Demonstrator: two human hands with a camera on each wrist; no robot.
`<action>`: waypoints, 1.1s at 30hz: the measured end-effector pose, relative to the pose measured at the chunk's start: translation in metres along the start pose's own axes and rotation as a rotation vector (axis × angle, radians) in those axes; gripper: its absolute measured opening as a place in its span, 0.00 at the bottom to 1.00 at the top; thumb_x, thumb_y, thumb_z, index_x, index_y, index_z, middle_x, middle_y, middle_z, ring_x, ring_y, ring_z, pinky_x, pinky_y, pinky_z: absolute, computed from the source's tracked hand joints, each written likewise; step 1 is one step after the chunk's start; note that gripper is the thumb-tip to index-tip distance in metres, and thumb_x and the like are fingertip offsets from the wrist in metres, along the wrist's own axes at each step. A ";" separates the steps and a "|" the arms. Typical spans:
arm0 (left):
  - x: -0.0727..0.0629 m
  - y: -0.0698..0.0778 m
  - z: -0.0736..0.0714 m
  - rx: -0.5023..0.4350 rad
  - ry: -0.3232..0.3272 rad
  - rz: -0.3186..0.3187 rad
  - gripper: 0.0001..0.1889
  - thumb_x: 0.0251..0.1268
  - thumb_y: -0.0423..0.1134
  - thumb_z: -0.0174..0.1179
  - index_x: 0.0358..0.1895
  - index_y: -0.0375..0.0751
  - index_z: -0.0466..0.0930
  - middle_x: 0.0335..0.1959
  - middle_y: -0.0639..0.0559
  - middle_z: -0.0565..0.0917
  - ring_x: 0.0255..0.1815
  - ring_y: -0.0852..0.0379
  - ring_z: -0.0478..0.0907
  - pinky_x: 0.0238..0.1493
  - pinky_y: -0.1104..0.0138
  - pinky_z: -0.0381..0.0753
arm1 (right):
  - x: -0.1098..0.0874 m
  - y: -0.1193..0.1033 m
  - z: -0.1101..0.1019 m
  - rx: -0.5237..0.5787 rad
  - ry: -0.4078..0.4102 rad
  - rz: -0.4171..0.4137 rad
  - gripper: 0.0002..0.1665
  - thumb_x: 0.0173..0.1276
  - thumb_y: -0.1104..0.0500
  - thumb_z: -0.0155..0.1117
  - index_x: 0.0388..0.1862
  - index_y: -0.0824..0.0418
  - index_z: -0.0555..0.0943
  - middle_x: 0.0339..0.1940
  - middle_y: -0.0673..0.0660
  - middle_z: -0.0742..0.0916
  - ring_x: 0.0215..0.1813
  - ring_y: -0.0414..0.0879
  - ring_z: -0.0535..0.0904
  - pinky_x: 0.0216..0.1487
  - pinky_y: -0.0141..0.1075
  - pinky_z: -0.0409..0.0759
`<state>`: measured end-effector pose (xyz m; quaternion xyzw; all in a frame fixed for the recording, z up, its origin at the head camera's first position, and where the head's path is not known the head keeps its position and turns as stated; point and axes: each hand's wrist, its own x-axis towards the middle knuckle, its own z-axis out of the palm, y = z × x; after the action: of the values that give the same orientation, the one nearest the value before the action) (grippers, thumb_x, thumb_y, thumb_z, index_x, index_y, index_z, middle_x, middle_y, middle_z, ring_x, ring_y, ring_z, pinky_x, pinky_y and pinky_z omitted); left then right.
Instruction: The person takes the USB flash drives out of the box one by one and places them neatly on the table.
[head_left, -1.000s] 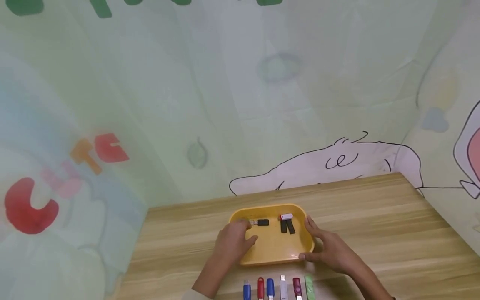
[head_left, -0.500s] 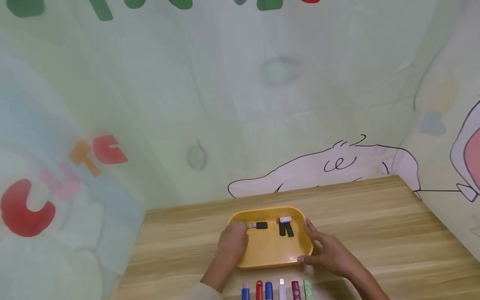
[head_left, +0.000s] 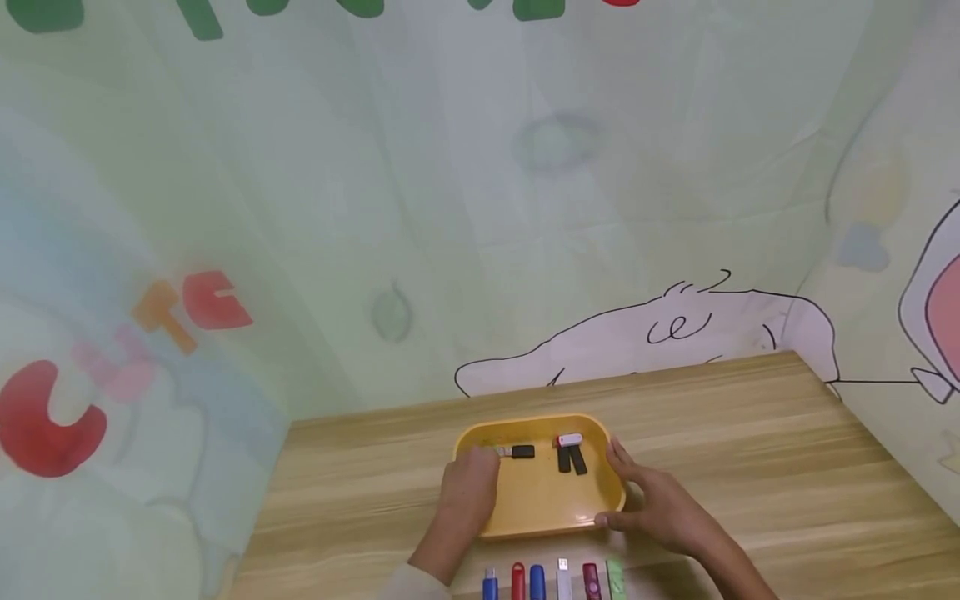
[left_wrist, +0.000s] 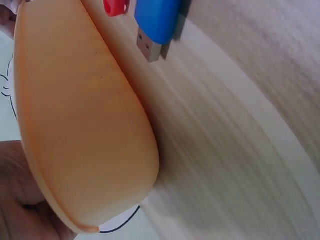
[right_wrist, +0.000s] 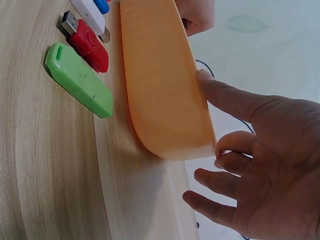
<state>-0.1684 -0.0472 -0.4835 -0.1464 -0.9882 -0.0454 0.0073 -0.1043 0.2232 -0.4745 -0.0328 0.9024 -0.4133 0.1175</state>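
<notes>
My left hand (head_left: 471,483) reaches over the left end of a yellow plastic tray (head_left: 555,504), back of the hand up, fingers bent down inside. Its fingertips are hidden, so I cannot tell whether they pinch anything. Right beside them, a metal USB plug and a black USB stick (head_left: 523,452) lie in line. At the tray's right end, my right hand (head_left: 663,504) grips the rim, thumb at the near side and fingers beyond. The right wrist view shows the thumb and index finger on the rim, other fingers held off. A white-and-red USB stick (head_left: 570,439) and two black ones (head_left: 577,460) lie inside.
In front of the tray, several USB sticks form a row on the wooden table (head_left: 360,492): blue (head_left: 490,587), red (head_left: 518,581), another blue (head_left: 537,582), silver-white (head_left: 564,579), dark red (head_left: 592,581) and green (head_left: 616,579). A printed cloth backdrop (head_left: 450,208) rises behind.
My left hand's thumb, spread out earlier, is tucked in, and the hand has turned over the left end of the tray. A green bit beside the plug is now covered. My right hand stays put.
</notes>
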 end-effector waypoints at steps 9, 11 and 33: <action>-0.011 0.007 -0.008 -0.008 -0.040 -0.013 0.03 0.69 0.30 0.68 0.36 0.35 0.85 0.28 0.46 0.82 0.25 0.57 0.76 0.30 0.65 0.84 | 0.000 0.000 0.000 0.016 -0.003 -0.012 0.63 0.53 0.43 0.86 0.82 0.61 0.65 0.87 0.55 0.59 0.85 0.68 0.55 0.79 0.66 0.54; -0.013 0.008 -0.009 -0.014 -0.048 -0.010 0.03 0.70 0.30 0.68 0.36 0.35 0.85 0.28 0.47 0.82 0.24 0.58 0.75 0.28 0.65 0.83 | 0.000 0.000 0.000 0.019 -0.002 -0.014 0.62 0.53 0.44 0.86 0.82 0.62 0.65 0.87 0.56 0.59 0.85 0.68 0.55 0.79 0.66 0.54; -0.004 -0.003 -0.018 -0.133 -0.172 -0.018 0.13 0.56 0.33 0.80 0.36 0.36 0.83 0.29 0.50 0.73 0.28 0.56 0.71 0.31 0.67 0.75 | 0.000 0.004 0.000 0.040 0.007 -0.036 0.63 0.53 0.44 0.86 0.81 0.64 0.66 0.86 0.57 0.60 0.85 0.67 0.55 0.80 0.64 0.54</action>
<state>-0.1658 -0.0524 -0.4657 -0.1411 -0.9812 -0.0982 -0.0876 -0.1046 0.2255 -0.4775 -0.0451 0.8936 -0.4335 0.1073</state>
